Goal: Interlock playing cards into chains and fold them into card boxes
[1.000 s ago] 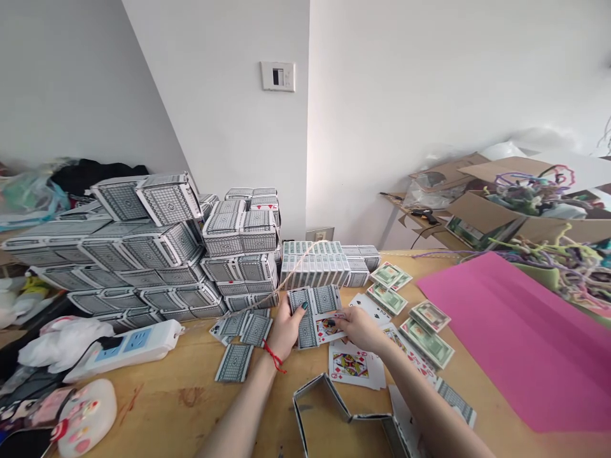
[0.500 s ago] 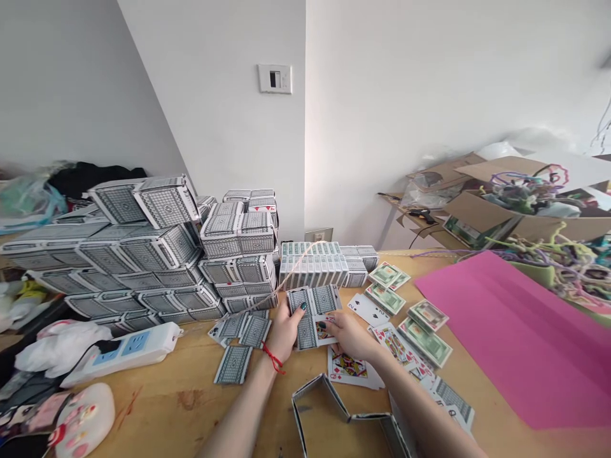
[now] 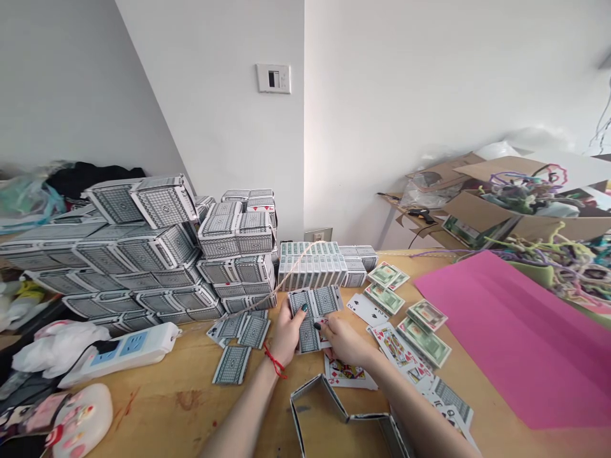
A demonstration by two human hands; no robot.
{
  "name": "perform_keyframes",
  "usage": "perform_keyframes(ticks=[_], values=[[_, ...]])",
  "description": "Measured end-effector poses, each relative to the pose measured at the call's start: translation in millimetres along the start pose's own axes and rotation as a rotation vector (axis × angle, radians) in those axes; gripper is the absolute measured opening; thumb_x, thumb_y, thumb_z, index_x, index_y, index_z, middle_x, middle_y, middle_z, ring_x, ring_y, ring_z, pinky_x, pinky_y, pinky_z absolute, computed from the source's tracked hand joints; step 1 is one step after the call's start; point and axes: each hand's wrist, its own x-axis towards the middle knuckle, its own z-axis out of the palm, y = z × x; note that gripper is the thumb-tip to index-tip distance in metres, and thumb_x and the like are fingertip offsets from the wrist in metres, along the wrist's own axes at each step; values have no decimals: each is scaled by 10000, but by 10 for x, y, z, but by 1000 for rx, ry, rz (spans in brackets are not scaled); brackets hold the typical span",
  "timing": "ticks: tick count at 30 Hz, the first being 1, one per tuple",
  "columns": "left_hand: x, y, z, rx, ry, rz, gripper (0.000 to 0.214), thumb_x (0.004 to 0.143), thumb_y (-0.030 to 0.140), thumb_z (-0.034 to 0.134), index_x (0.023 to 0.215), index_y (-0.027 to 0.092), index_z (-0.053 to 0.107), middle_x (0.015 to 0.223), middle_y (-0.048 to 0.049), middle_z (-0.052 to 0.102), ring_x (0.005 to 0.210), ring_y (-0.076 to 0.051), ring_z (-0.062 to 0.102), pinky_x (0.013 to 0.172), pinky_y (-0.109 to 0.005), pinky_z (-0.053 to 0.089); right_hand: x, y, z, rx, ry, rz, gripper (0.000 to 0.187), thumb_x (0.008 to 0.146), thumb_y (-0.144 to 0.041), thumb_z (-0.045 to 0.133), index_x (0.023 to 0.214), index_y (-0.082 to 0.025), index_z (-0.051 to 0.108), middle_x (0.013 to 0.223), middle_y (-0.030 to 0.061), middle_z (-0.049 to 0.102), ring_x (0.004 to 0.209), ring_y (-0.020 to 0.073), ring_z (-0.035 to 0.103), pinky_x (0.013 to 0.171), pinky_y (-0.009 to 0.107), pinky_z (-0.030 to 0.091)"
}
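Note:
Grey-backed playing cards (image 3: pixel 325 299), set edge to edge in a panel, are in my left hand (image 3: pixel 285 336), its thumb across their backs. My right hand (image 3: pixel 347 340) is closed at the panel's lower right, fingers on a face card partly hidden beneath them. Below my right hand lie queen-of-diamonds cards (image 3: pixel 352 375) on the wooden table (image 3: pixel 176 407). Nearer to me stands an angular frame of folded cards (image 3: pixel 294 416), between my forearms. Loose grey-backed cards (image 3: pixel 232 364) lie left of my left hand. A two of spades (image 3: pixel 365 310) is to the right.
Stacked blocks made of cards (image 3: pixel 162 248) fill the back left. Green card packs (image 3: pixel 424 341) and face cards (image 3: pixel 395 345) lie right, beside a pink sheet (image 3: pixel 515 343). A power strip (image 3: pixel 126 350) is at left. A glue gun (image 3: pixel 422 215) and cardboard box (image 3: pixel 539 232) are back right.
My right hand has shifted slightly at the panel's lower right and covers more of the face card there. My left hand keeps its hold. The view has moved slightly.

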Motion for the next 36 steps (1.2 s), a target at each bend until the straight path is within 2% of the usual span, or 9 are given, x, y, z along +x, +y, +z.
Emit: perform_keyframes(ticks=[4,9,15,18,21,26,31,33,36], values=[[-7,-27,-11,-24,-55,-26,347,736,257,580,1074,196,528,1117,-66,615,1050,-225,547,895,-337,400,-12,3,17,35,40,27,211,875,-311,328,681,-229,322,428,-63,455,393,97,453,412,196,347],[-28,-49,-8,-5,-61,-28,327,761,257,554,1082,206,522,1133,-60,603,1030,-213,554,902,-331,391,-34,18,20,160,-69,160,145,858,-371,347,814,-244,293,413,-106,450,264,87,377,294,181,273],[-24,-19,35,-60,-35,-15,320,721,295,595,1020,191,545,1072,-61,628,1004,-221,564,880,-333,408,27,75,23,366,-104,126,299,806,-376,441,1015,-214,301,447,-83,549,352,155,561,326,207,393],[0,29,29,-93,-3,18,323,702,293,610,1000,188,539,1020,-58,636,953,-214,579,847,-332,426,81,134,-42,416,-35,99,339,730,-369,560,968,-194,394,470,-65,575,386,149,571,364,216,416],[18,76,-10,-137,49,20,349,685,287,619,1007,205,510,968,-37,636,860,-188,599,738,-297,458,119,190,-158,466,164,61,300,654,-383,646,813,-179,494,491,-47,576,402,125,543,392,214,398],[29,69,-90,-16,36,-23,364,695,295,603,1037,208,516,849,-18,637,717,-153,590,565,-222,430,139,268,-303,593,357,-39,346,663,-452,638,838,-164,557,813,63,663,765,206,618,676,293,472],[48,6,-94,77,-50,-58,293,730,366,563,971,198,567,905,-46,646,755,-189,608,601,-269,469,177,399,-271,333,409,-43,357,760,-529,487,786,-175,533,777,61,623,761,214,575,705,319,445],[42,7,-70,73,-62,-77,274,750,404,534,934,202,549,837,-41,644,651,-185,617,580,-298,483,188,442,-246,212,430,-43,342,788,-518,445,780,-183,513,756,49,600,750,205,553,689,311,433],[18,32,-38,143,-76,-113,237,772,429,498,886,221,499,646,10,590,414,-148,549,418,-269,426,194,476,-224,160,434,-35,319,817,-492,403,818,-186,495,726,30,575,717,190,532,647,293,420]])
